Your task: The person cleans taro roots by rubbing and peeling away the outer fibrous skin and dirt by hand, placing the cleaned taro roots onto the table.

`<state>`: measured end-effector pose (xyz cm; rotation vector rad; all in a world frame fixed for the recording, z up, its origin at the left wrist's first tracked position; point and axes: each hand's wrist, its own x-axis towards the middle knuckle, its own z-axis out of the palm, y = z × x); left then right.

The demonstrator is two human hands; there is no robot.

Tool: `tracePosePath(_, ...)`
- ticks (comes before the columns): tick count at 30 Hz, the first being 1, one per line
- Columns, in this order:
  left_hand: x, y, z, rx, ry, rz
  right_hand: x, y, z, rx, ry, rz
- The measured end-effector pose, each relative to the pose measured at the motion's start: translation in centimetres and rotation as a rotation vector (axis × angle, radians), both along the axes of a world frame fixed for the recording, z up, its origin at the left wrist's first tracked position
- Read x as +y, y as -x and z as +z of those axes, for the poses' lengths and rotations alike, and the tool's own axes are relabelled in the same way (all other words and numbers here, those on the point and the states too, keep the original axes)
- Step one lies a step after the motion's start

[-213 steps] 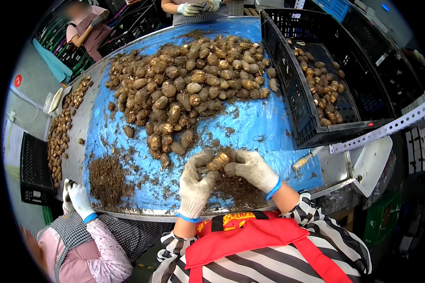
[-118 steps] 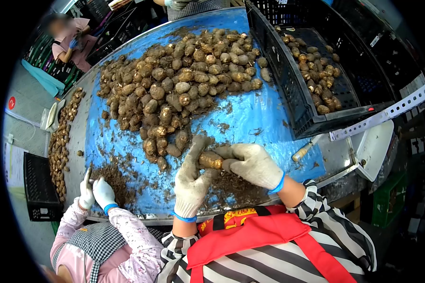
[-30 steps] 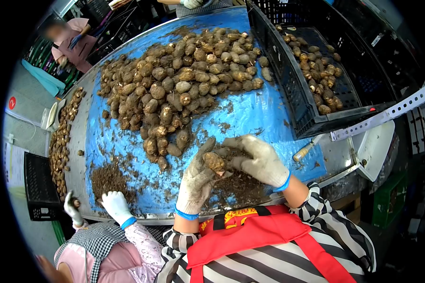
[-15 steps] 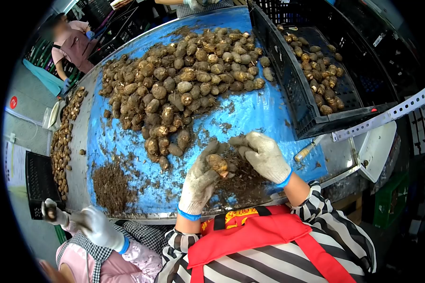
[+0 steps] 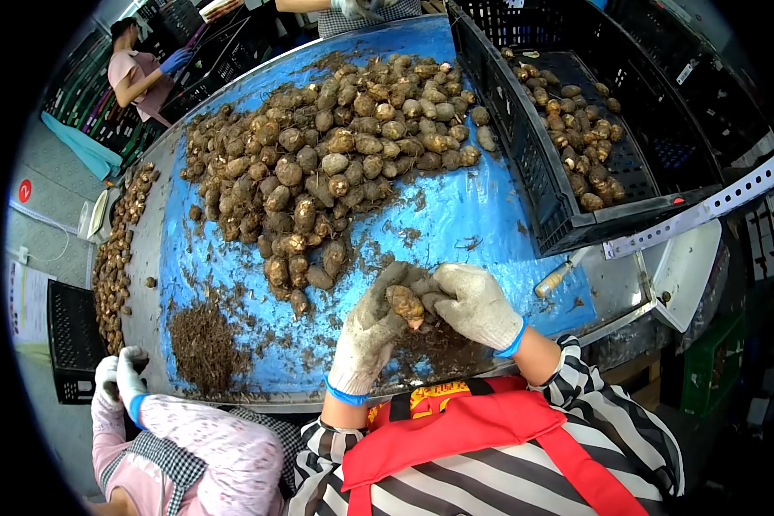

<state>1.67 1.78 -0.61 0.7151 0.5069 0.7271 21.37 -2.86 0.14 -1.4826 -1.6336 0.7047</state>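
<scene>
Gloved in dirty white, my left hand (image 5: 368,331) is closed around a small brown taro (image 5: 405,306) with a pale orange end. My right hand (image 5: 477,305) meets it from the other side, its curled fingers pressed against the taro. Both hands are just above the blue sheet (image 5: 464,215), over a dark heap of root fibres and soil (image 5: 445,348). Beyond them lies a big pile of hairy taros (image 5: 318,163). The fingers partly hide the taro.
A black crate (image 5: 568,219) with taros stands at the right. Near it lie a wooden-handled knife (image 5: 555,279) and a white scoop-like tray (image 5: 688,275). A fibre heap (image 5: 205,344) and a row of taros (image 5: 116,267) are at left. Co-workers' hands (image 5: 122,374) show lower left.
My right hand has come in left and down onto the taro in my left hand. The co-worker at lower left has moved both hands toward the table's left corner; another person has turned away.
</scene>
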Motion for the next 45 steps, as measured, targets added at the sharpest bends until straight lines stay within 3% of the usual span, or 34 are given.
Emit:
tracePosePath(5,0.1,-0.3,0.5,-0.158,0.139,0.029,0.2,-0.5,0.6,0.061,0.051,-0.064)
tracePosePath(8,0.1,-0.1,0.5,-0.17,0.139,0.038,0.0,-0.6,1.0,0.18,-0.011,0.05)
tracePosePath(14,0.5,-0.9,1.2,0.078,0.064,0.064,0.0,0.7,-1.2,-0.219,-0.486,-0.027)
tracePosePath(15,1.4,-0.4,-0.6,0.059,-0.005,-0.022,0.4,0.3,-1.4,-0.259,-0.583,-0.016)
tracePosePath(20,-1.1,-0.8,-0.1,0.143,-0.023,-0.143,-1.3,0.4,-1.2,-0.07,-0.085,-0.113)
tracePosePath(22,-1.1,-1.5,-0.6,0.058,0.005,-0.057,-0.4,-0.4,-0.8,-0.001,0.044,-0.104)
tracePosePath(25,-0.7,-1.6,0.3,0.132,0.017,-0.01,-0.4,-1.1,0.4,0.187,0.228,-0.035)
tracePosePath(28,-0.3,-1.2,0.6,0.277,-0.122,-0.156,-0.5,-1.4,-0.6,-0.068,0.224,0.101)
tracePosePath(30,-0.3,-0.8,1.2,0.439,-0.259,-0.394,-0.9,-1.6,-1.8,-0.069,0.348,0.241)
tracePosePath(31,-0.3,-0.7,0.9,0.375,-0.223,-0.441,-1.1,-1.8,-2.2,-0.066,0.343,0.284)
tracePosePath(38,-0.5,-1.2,1.6,0.483,-0.257,-0.434,-2.6,-2.0,-2.9,0.353,0.437,0.212)
tracePosePath(43,-0.7,-0.7,0.8,0.463,-0.255,-0.446,-2.6,-2.4,-3.9,0.191,0.357,0.274)
tracePosePath(45,-0.7,-0.6,0.5,0.563,-0.434,-0.456,-2.6,-2.2,-4.1,0.023,0.233,0.274)
